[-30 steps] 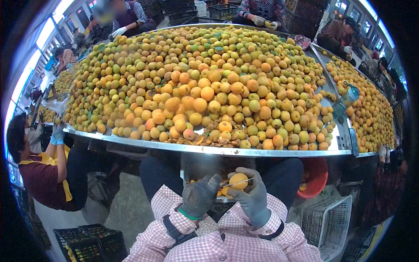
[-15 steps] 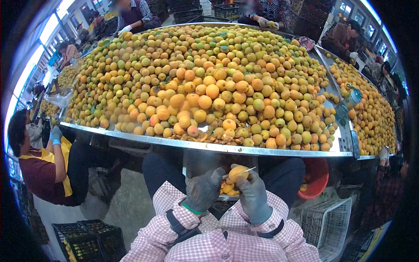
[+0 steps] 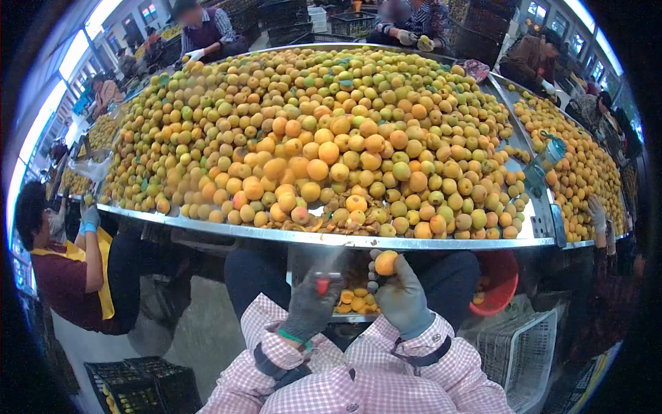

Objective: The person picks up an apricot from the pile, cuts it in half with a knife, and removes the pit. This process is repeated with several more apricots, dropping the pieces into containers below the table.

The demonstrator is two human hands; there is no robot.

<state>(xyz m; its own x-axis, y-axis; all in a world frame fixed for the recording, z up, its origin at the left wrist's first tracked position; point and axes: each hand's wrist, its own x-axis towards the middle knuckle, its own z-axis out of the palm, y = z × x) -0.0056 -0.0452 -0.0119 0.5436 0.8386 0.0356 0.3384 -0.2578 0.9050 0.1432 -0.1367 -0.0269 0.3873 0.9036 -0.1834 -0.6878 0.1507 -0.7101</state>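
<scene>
A large heap of yellow and orange fruit (image 3: 276,124) covers the metal-edged table (image 3: 345,239) in front of me. My right hand (image 3: 402,303), in a grey glove, holds one orange fruit (image 3: 386,263) between thumb and fingers, just below the table edge. My left hand (image 3: 312,301), in a dark grey glove, is closed around a tool with a red part (image 3: 322,284); the rest of the tool is blurred. Between and below my hands, several cut fruit pieces (image 3: 357,301) lie in a container on my lap side. Peelings and scraps (image 3: 338,221) lie near the table's front edge.
A red basin (image 3: 498,283) and a white crate (image 3: 517,352) stand at my right, black crates (image 3: 145,385) at lower left. A co-worker (image 3: 65,276) sits at left; others work across the table. A bluish bottle (image 3: 550,156) stands on the right divider.
My hands have moved apart. The blade that lay against the fruit is away from it, and the red part now shows in my left hand. The fruit in my right hand has risen slightly.
</scene>
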